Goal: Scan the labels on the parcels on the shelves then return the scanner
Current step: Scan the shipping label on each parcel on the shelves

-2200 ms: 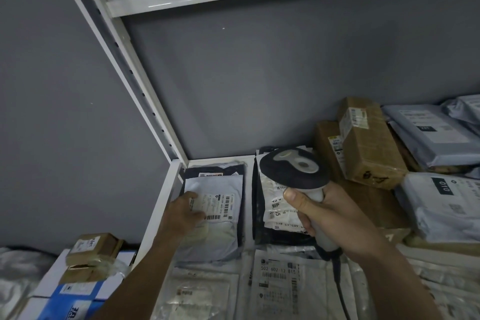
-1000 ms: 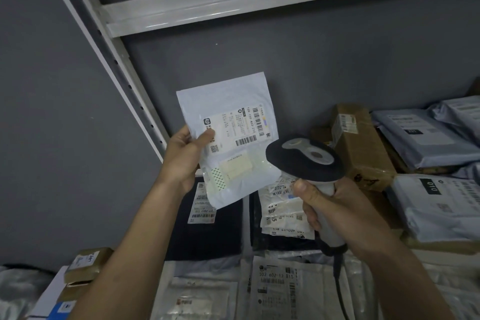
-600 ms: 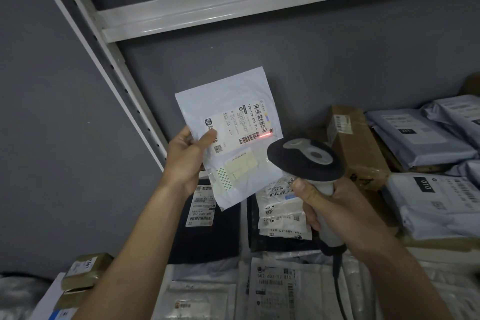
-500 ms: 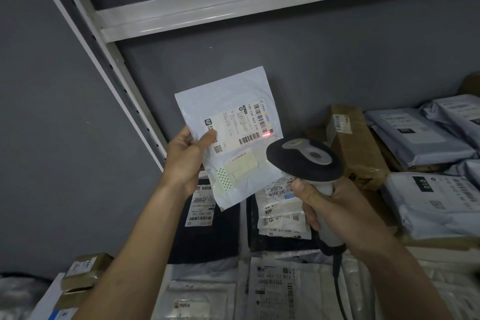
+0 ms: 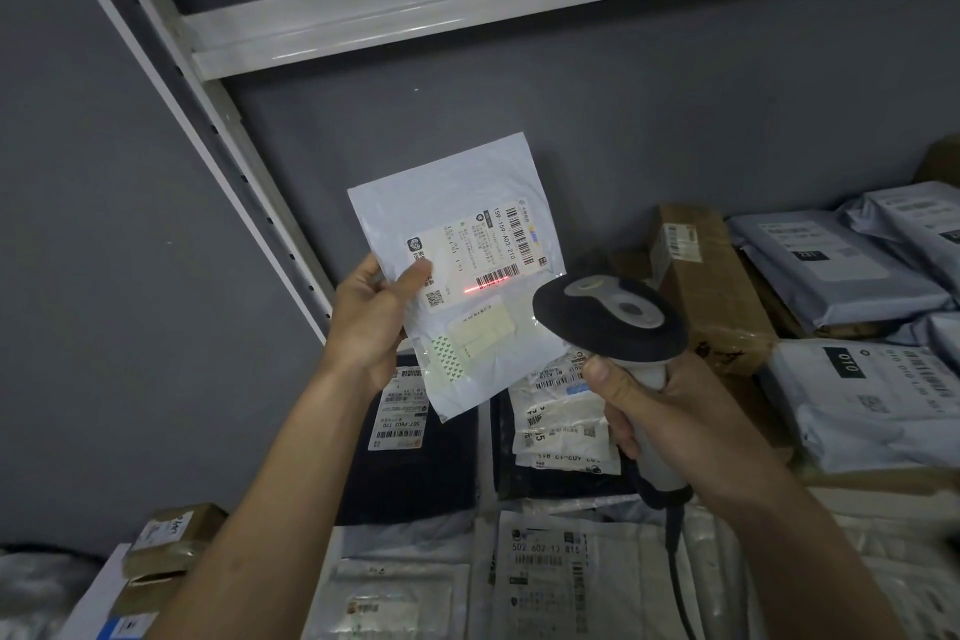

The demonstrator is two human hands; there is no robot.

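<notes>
Parcels crowd the white metal shelf (image 5: pixel 483 463): a brown cardboard box (image 5: pixel 711 286) stands at the back against the grey wall, grey plastic mailers (image 5: pixel 831 265) are stacked to the right of it, and two black flat mailers (image 5: pixel 421 478) with white labels lie lower down, partly hidden behind the raised parcel and the scanner. Pale bags with printed labels (image 5: pixel 545 566) lie at the front edge. Small taped brown boxes (image 5: pixel 166 541) are seen at lower left, outside the white shelf upright (image 5: pixel 249 203).

A white flat plastic mailer (image 5: pixel 457 286) is held up in front of the wall, gripped at its left edge by the left hand (image 5: pixel 374 322), thumb laid on the label. A red scan line is cast across the lower barcode of its white label. A grey-and-black handheld barcode scanner (image 5: pixel 613 322) is clasped round its handle by the right hand (image 5: pixel 670 421), head aimed at the mailer, cord hanging below.
</notes>
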